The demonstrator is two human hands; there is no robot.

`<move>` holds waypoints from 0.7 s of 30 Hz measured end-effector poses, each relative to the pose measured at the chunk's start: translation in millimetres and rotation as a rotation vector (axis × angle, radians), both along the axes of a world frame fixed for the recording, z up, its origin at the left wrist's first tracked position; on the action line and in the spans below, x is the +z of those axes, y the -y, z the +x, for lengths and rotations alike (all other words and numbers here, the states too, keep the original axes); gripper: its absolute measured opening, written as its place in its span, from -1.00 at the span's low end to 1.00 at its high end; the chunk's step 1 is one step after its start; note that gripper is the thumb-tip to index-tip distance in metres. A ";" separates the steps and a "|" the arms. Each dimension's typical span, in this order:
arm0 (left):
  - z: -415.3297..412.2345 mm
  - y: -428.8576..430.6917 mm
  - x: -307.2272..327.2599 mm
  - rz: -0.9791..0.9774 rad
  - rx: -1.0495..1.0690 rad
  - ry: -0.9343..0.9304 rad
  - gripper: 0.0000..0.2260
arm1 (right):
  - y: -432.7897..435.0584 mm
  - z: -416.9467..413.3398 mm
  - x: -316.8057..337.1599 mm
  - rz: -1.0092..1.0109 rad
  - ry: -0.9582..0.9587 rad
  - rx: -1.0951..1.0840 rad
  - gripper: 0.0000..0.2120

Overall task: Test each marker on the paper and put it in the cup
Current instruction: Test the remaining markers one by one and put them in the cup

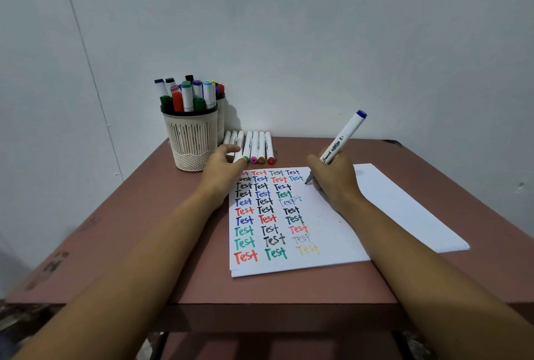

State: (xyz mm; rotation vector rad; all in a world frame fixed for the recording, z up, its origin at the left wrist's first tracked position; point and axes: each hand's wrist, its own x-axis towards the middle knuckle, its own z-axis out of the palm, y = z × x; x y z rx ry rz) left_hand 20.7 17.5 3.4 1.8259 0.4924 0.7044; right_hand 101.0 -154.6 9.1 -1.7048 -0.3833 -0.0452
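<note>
We're gripping the blue-capped marker (346, 134) in our right hand (335, 180), its tip touching the paper (332, 238) on the counter (173, 258). Our left hand (224, 170) is lying against the loose markers (257, 146); we cannot tell its grip. Beyond, the cup (190, 140) is standing full of markers.

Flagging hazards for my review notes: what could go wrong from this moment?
The cup is already crowded, so fitting in the marker that the right hand writes with may be awkward and could jostle it. The left hand rests against the row of loose markers beside the cup; a nudge might roll them. The tip sits close to earlier words on the paper, so marks may overlap.
</note>
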 end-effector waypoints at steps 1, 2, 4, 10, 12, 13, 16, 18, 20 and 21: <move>-1.1 1.2 0.7 0.012 0.000 -0.001 -0.69 | -0.1 0.1 -0.3 0.006 -0.004 0.005 -0.76; -1.8 2.5 1.1 0.029 -0.001 0.000 -0.68 | -0.2 -0.4 -0.6 -0.002 0.002 0.012 -0.77; -3.8 6.0 2.5 0.089 -0.002 -0.003 -0.67 | -1.0 -2.4 -0.3 -0.044 0.039 0.011 -0.77; -6.4 13.8 5.3 0.239 -0.046 0.045 -0.74 | -1.4 -0.9 0.6 -0.042 0.025 -0.019 -0.80; -9.5 16.7 6.1 0.277 -0.103 0.044 -0.77 | -0.5 1.6 2.0 0.087 -0.062 0.009 -0.81; -11.3 18.2 6.1 0.291 -0.138 0.037 -0.78 | -0.1 1.6 3.7 0.169 -0.109 0.040 -0.80; -13.2 22.9 5.6 0.288 -0.217 0.023 -0.76 | 1.4 -4.4 10.9 0.392 -0.214 0.194 -0.78; -12.9 25.7 5.9 0.287 -0.234 0.027 -0.74 | 1.8 -9.8 14.8 0.465 -0.235 0.292 -0.78; -12.9 27.8 6.8 0.295 -0.253 0.038 -0.82 | 1.4 -14.7 16.8 0.479 -0.232 0.356 -0.79; -13.0 28.7 7.4 0.302 -0.267 0.042 -0.87 | 1.2 -16.1 17.0 0.474 -0.224 0.381 -0.80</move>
